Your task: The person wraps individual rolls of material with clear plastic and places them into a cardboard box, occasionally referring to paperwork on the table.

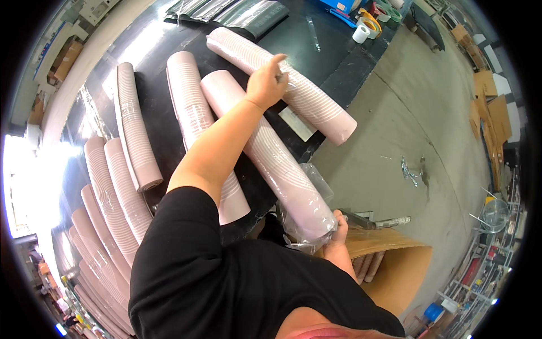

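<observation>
Diagonally in front of me lies a long pink ribbed roll (282, 164), its near end inside a clear plastic bag (320, 183) that hangs past the table edge. My right hand (337, 230) is closed on the bag at that near end. My left arm reaches across this roll. At its end my left hand (267, 83) is over a second wrapped roll (316, 101) farther right, one digit stretched out and the other fingers bent and partly hidden. I cannot tell whether it touches that roll. Another wrapped roll (189, 96) lies partly under my left forearm.
More pink rolls (135, 130) line the left of the black table (152, 93). Dark flat plastic sheets (243, 17) lie at the far edge, tape rolls (368, 25) at the far right corner. An open cardboard box (403, 265) with rolls inside stands by my right arm.
</observation>
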The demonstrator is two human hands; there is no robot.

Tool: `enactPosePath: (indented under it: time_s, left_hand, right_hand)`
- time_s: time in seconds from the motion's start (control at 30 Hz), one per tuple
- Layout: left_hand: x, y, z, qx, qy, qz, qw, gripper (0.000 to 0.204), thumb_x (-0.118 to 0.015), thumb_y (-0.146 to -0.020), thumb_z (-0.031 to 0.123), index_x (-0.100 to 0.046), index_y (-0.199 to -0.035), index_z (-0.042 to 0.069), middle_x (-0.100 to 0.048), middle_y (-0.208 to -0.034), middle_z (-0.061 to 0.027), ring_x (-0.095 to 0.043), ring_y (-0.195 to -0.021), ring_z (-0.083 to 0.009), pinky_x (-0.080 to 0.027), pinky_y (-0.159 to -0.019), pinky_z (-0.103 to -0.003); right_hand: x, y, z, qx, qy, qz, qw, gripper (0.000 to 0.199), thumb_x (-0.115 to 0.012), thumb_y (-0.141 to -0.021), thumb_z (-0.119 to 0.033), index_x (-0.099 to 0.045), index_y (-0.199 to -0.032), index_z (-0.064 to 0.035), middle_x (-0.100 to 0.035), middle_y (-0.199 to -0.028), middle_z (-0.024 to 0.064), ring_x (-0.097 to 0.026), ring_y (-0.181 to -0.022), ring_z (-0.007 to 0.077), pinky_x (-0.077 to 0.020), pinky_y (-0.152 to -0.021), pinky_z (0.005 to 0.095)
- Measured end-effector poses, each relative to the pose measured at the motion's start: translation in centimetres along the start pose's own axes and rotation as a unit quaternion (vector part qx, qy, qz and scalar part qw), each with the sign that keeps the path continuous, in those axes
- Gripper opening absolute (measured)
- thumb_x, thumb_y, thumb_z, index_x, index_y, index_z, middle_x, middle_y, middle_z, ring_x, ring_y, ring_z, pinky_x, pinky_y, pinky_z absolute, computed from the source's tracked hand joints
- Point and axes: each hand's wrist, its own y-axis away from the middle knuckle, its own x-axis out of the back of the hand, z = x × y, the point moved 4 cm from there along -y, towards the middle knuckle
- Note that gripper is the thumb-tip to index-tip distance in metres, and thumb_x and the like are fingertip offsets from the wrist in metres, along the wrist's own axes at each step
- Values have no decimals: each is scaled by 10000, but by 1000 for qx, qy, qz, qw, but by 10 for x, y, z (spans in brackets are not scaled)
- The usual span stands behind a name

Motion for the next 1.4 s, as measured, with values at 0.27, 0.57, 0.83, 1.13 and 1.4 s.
enactPosePath:
  time_s: [0.27,0.57,0.83,1.13,1.4]
  left_hand:
    - [5,-2,-14,-3,3,83,997,439,-675,-820,118,-543,-1235,63,-590,-715,-86,-607,-666,-265,-498,-656,-369]
    - [13,-2,-8,54,43,91,993,444,-681,-808,100,-534,-1223,35,-561,-691,-84,-584,-652,-239,-490,-654,-355]
    - [143,54,99,40,59,-69,995,439,-678,-818,52,-542,-1234,28,-426,-654,6,-433,-608,-90,-380,-581,-258]
    - [251,209,99,222,-22,4,975,462,-720,-804,112,-558,-1226,16,-620,-917,-101,-595,-854,-182,-498,-770,-319]
    - [222,290,192,102,425,-110,893,926,-839,-725,318,-319,-1422,1,-515,-1270,-131,-483,-1209,-230,-407,-1019,-353]
  right_hand:
    - [165,101,-172,226,58,28,972,267,-556,-772,-181,-325,-640,-166,-328,-611,-10,-348,-555,147,-321,-519,325]
    - [127,120,-341,426,527,359,641,603,-714,-849,-322,-487,-1352,-79,-534,-1323,150,-512,-1204,299,-432,-974,411]
    - [2,-18,-109,-80,900,-245,351,725,-826,-630,-414,-636,-1240,-72,-676,-1149,157,-639,-1047,325,-514,-892,401]
    - [-180,18,24,-79,710,-341,611,376,-770,-792,-298,-696,-999,7,-680,-888,70,-601,-781,142,-490,-702,307]
    - [-307,224,34,203,360,-750,517,292,-678,-801,-289,-608,-851,-11,-543,-753,72,-475,-673,128,-374,-612,286]
